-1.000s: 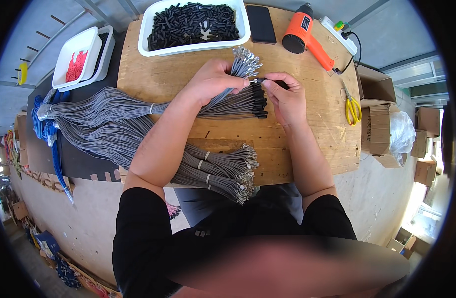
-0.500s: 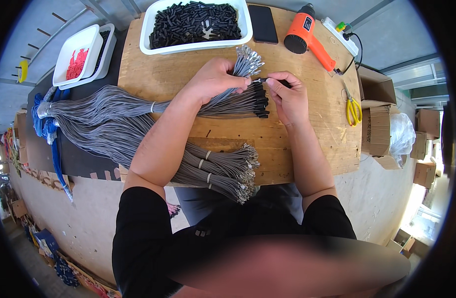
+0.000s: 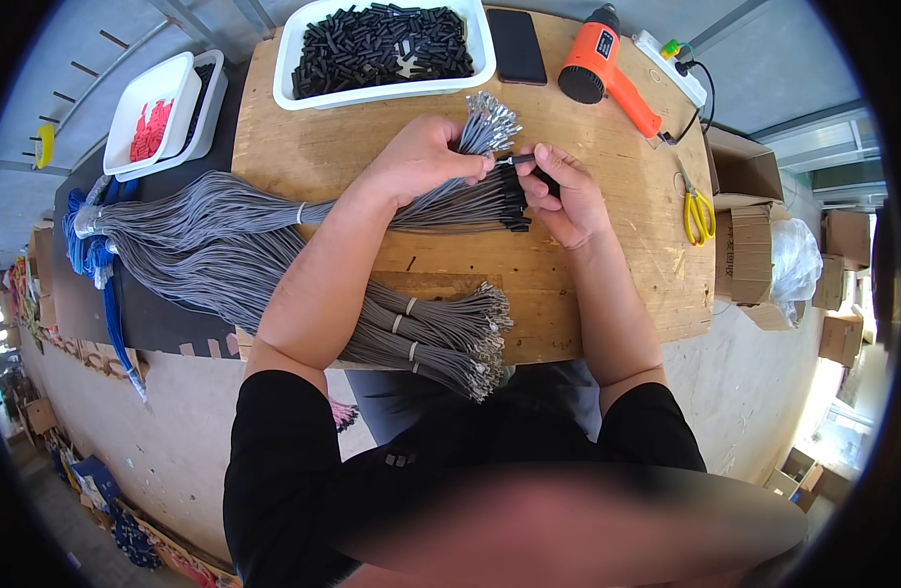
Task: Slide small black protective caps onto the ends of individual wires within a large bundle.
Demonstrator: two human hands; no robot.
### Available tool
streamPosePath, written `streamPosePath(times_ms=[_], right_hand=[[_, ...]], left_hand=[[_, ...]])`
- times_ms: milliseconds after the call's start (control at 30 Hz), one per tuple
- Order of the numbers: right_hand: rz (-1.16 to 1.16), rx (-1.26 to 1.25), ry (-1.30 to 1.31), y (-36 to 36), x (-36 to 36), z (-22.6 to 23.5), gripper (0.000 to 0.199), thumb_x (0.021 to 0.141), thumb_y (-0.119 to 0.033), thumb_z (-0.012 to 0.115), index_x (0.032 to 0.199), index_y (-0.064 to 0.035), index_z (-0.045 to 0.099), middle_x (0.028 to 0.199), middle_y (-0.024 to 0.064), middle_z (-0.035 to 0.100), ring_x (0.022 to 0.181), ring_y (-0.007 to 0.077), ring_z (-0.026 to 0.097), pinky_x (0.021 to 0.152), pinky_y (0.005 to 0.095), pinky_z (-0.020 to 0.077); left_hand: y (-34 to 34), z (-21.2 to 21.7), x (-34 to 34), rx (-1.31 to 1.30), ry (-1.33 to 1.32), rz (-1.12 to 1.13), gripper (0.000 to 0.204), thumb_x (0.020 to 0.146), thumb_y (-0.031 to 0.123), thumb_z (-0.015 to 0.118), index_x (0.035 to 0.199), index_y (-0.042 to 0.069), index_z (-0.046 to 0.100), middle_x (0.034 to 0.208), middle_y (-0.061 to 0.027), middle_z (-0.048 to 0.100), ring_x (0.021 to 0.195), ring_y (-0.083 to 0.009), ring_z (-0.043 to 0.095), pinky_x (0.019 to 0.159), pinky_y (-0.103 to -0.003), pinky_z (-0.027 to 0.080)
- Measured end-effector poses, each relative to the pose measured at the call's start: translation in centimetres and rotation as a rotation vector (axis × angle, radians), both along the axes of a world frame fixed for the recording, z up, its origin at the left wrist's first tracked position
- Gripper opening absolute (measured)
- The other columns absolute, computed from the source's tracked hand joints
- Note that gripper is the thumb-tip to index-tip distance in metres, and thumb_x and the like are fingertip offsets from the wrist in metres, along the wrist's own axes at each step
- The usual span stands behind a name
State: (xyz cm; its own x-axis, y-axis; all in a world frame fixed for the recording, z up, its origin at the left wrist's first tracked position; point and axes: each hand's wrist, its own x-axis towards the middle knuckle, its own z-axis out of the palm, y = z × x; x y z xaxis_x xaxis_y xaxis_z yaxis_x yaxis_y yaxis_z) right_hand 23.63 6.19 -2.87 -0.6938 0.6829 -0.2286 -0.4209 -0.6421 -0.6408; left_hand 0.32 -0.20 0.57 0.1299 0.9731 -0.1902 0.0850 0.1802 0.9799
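My left hand (image 3: pixel 429 162) is closed around a bundle of grey wires, whose bare silvery terminals (image 3: pixel 490 125) fan out above the thumb. Between its thumb and fingers one wire end sticks out to the right. My right hand (image 3: pixel 568 201) pinches a short black sleeve (image 3: pixel 522 159) that meets the tip of that wire; how far it sits over the terminal cannot be made out. More black seems tucked inside the curled right fingers, partly hidden. Just below, grey wires capped with black sleeves (image 3: pixel 515 204) lie in a row on the wooden table (image 3: pixel 627 274).
Two banded wire bundles (image 3: pixel 450 361) lie at the near edge. Behind are a white tub (image 3: pixel 286 93) of black sleeves, a phone (image 3: pixel 517 47) and an orange heat gun (image 3: pixel 590 67). Yellow-handled scissors (image 3: pixel 699 218) lie right; a white tray (image 3: pixel 117 157) with red pieces stands left.
My right fingers have turned and curled more, and the black sleeve now shows at the wire's tip, closer to my left hand. My left hand keeps its place on the bundle.
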Motion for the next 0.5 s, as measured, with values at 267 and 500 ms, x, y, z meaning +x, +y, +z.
streamPosePath(times_ms=[267,500], right_hand=[[-0.062,0.184,-0.135,-0.34,-0.13,0.59,0.023,0.099,-0.017,0.064,0.109,0.0034,0.065,0.091,0.0096,0.070,0.062,0.0071,0.046,0.045,0.0175,0.0306],[-0.017,0.067,-0.049,-0.32,-0.17,0.51,0.021,0.100,-0.018,0.064,0.107,0.0016,0.065,0.090,0.0091,0.069,0.061,0.0071,0.045,0.045,0.0172,0.0310]], left_hand=[[-0.05,-0.03,-0.03,0.013,-0.019,-0.010,0.020,0.084,0.012,0.074,0.096,-0.004,0.072,0.084,-0.0074,0.072,0.077,-0.0133,0.067,0.075,-0.027,0.053],[-0.18,0.03,0.03,0.032,0.013,0.015,0.018,0.084,0.015,0.074,0.090,-0.002,0.073,0.077,-0.0053,0.071,0.071,-0.0109,0.064,0.069,-0.027,0.050]])
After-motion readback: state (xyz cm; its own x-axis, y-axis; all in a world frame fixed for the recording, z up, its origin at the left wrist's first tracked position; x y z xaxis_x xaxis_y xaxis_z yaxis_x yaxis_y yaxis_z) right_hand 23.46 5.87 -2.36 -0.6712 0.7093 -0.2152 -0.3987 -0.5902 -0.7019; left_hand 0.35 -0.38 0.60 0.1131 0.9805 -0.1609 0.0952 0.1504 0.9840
